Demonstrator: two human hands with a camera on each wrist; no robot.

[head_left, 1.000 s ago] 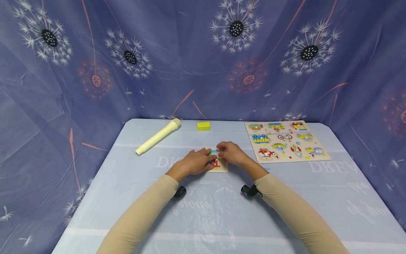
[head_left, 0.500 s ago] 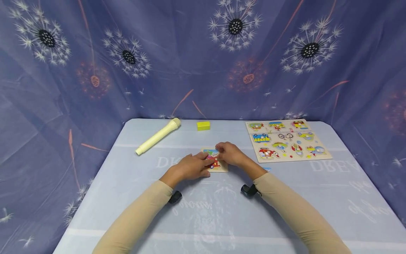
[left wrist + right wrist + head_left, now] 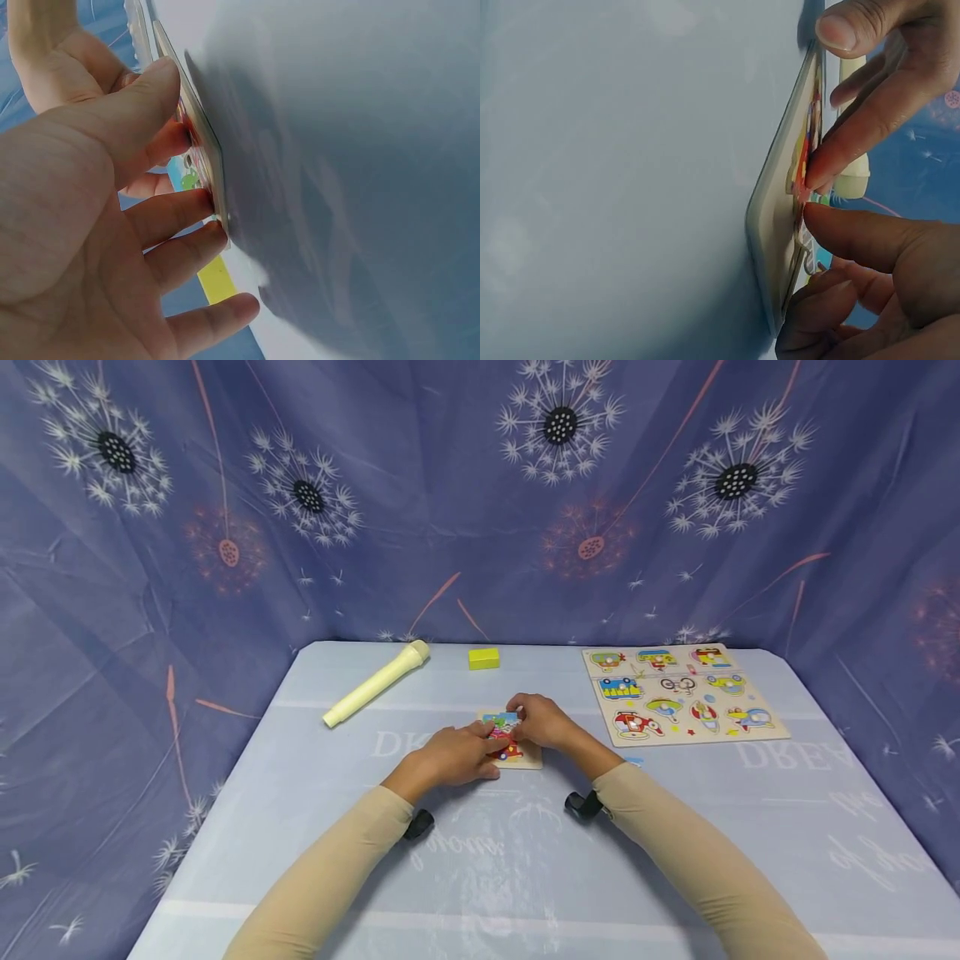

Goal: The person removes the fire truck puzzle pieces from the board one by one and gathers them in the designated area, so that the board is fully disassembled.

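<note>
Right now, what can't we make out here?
Small puzzle: head view, picture partly covered by the left hand and right hand.
Yellow block: left wrist view, partly behind the left hand.
Microphone: right wrist view, middle hidden by the left hand.
Blue patch beside the right sleeve: head view, too small to identify.

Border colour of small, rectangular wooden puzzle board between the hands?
Pale beige; the board's border shows best in the right wrist view.

From afar I had the small puzzle (image 3: 519,754) on the table (image 3: 510,877), left hand (image 3: 453,755) over its nine o'clock side, right hand (image 3: 543,722) at two; farther out lay the microphone (image 3: 377,683) at ten, the block (image 3: 483,659) near twelve, the pegboard (image 3: 652,688) at two, the curtain (image 3: 450,510) behind
</note>
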